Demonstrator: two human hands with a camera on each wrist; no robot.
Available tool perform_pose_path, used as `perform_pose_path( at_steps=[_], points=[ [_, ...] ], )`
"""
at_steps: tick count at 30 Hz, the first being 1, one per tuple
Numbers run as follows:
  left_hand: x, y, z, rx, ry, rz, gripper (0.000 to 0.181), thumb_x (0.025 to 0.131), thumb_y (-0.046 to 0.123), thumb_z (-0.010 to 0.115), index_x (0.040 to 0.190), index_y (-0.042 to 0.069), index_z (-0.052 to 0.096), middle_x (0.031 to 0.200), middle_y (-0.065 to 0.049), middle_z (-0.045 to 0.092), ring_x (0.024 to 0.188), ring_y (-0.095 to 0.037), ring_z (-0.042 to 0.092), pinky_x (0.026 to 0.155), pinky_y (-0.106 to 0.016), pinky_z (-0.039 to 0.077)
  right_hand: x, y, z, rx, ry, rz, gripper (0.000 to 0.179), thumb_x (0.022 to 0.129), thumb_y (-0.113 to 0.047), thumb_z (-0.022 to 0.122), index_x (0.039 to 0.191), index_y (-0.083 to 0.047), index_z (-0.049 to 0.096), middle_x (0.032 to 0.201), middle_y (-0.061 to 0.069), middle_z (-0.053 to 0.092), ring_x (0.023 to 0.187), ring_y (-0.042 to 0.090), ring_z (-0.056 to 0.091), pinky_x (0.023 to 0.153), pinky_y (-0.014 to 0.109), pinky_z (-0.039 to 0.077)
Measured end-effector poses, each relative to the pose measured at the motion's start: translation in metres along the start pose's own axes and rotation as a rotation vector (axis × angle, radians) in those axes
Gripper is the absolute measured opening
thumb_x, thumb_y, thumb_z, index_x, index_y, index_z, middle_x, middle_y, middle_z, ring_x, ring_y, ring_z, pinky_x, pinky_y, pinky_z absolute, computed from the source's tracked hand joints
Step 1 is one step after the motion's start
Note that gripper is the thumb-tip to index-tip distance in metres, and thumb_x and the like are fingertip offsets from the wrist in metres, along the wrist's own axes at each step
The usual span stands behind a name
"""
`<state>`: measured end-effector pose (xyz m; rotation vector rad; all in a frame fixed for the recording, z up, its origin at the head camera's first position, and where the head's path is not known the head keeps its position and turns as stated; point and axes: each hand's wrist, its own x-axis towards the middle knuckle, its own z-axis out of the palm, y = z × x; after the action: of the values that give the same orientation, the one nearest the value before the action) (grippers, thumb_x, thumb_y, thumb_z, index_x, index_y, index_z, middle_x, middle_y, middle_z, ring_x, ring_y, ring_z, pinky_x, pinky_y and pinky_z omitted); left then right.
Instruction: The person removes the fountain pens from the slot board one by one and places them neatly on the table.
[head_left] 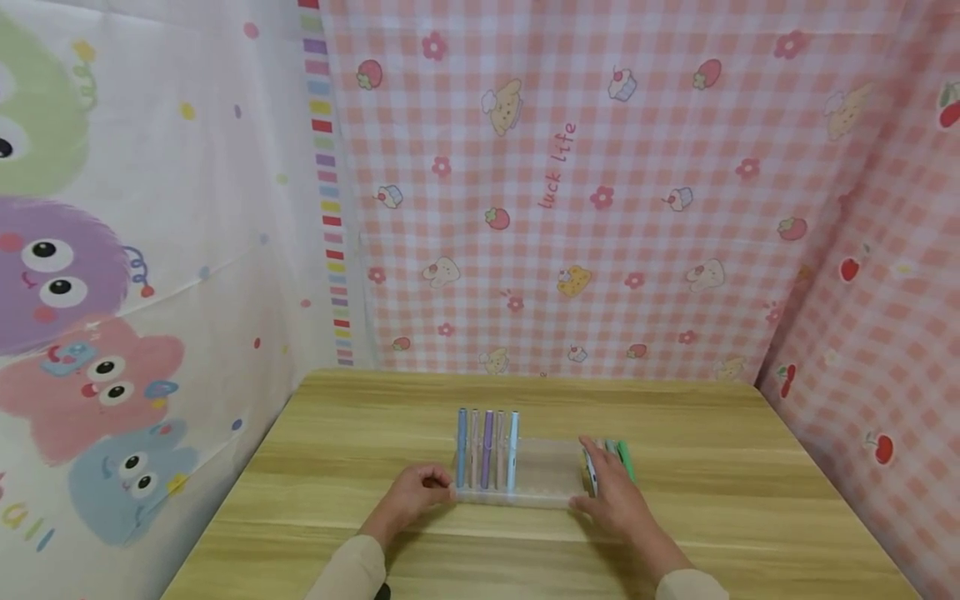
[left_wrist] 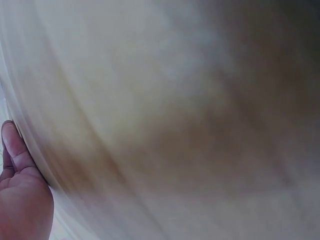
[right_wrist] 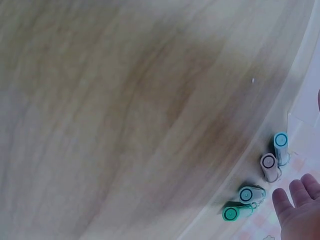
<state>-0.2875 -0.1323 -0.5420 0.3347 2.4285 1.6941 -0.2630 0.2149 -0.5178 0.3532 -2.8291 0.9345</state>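
Table [head_left: 720,475]: pale yellow-brown wood grain, streaks running side to side. Behind table: pink-and-white checked cloth [head_left: 637,242], printed with strawberries, flowers, cupcakes, cartoon animals, lettering "luck life" [head_left: 557,165] running upward. Left of table: white cloth [head_left: 217,242] with coloured dots, big cartoon creatures in green, purple, pink and blue. Above table's far left corner: upright band of multicoloured blocks [head_left: 325,173]. Right of table: pink cloth [head_left: 892,267] with cherries, darker toward table's far right corner. Light over table soft.
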Motion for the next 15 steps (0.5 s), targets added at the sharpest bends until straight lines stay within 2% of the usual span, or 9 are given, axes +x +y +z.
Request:
perform_pose_path(
  at_steps=[9,15],
  points=[
    [-0.003,0.005,-0.002,-0.009,0.013,-0.018,0.021,0.085,0.005,0.075,0.101,-0.005,0.065,0.091,-0.005,0.063,0.085,-0.017,0.057,0.075,-0.031,0.050,0.002,0.002,0.003,0.007,0.000,-0.001,0.100,0.075,-0.015,0.086,0.155,-0.009,0.026,0.145,0.031,0.043,0.136,0.049,0.033,0.098,0.065,0.039],
    [-0.003,0.011,0.001,-0.042,0.028,-0.049,0.029,0.088,0.007,0.071,0.112,-0.007,0.062,0.102,-0.010,0.065,0.091,-0.019,0.058,0.076,-0.033,0.050,0.001,0.002,0.001,0.003,-0.005,0.007,0.099,0.076,-0.015,0.086,0.155,-0.009,0.026,0.145,0.030,0.042,0.137,0.050,0.032,0.098,0.066,0.038]
  ],
)
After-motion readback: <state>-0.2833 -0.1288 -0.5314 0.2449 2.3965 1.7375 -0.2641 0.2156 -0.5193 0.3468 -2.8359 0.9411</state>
